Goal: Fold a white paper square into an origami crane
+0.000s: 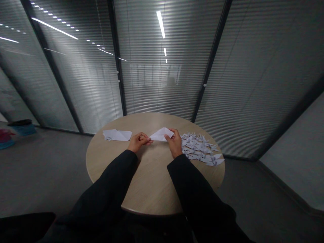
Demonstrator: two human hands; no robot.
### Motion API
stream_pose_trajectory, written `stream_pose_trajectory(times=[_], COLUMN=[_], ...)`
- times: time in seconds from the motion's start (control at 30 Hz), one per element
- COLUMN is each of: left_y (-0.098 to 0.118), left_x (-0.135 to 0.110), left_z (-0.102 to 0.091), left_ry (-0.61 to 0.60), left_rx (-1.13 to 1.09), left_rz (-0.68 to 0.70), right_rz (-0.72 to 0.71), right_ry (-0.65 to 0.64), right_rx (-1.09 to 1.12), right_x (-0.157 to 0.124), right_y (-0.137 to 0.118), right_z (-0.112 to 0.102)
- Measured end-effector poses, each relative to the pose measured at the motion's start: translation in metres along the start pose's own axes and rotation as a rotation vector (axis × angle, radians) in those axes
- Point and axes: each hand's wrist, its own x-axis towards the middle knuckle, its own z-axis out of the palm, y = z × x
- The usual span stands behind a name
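Fingers (146,140) of the left hand (137,142) are closed on the left tip of a folded white sheet (160,135), and those of the right hand (175,145) are pinched on its right edge. The sheet is held just above the middle of the round wooden table (152,184). Right of the hands a heap of folded paper figures (199,150) is spread; cranes, it seems, though fine detail is lost. Left of the hands a small stack of flat sheets (117,135) is laid. Many figures are judged finished, the held sheet is at an early fold — a plain triangle — and a few sheets are left unfolded.
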Motion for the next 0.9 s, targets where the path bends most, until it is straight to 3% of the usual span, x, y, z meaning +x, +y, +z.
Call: stream_pose_trajectory(times=[0.33, 0.67, 0.9], left_y=[0.0028, 0.0038, -0.0002], left_x=[-0.0028, -0.0007, 0.0028], left_z=[0.0034, 0.0033, 0.0016], left_ry=[0.022, 0.155, 0.309], left_rx=[-0.013, -0.037, -0.096], left_rz=[-0.033, 0.09, 0.127], right_rz=[-0.028, 0.009, 0.083], right_ry=[0.005, -0.015, -0.204], right_rx=[-0.015, -0.003, -0.035], right_x=[-0.0003, -0.0004, -0.0065], right_y=[-0.0008, -0.0018, -0.002], right_z=[-0.0006, 0.0007, 0.006])
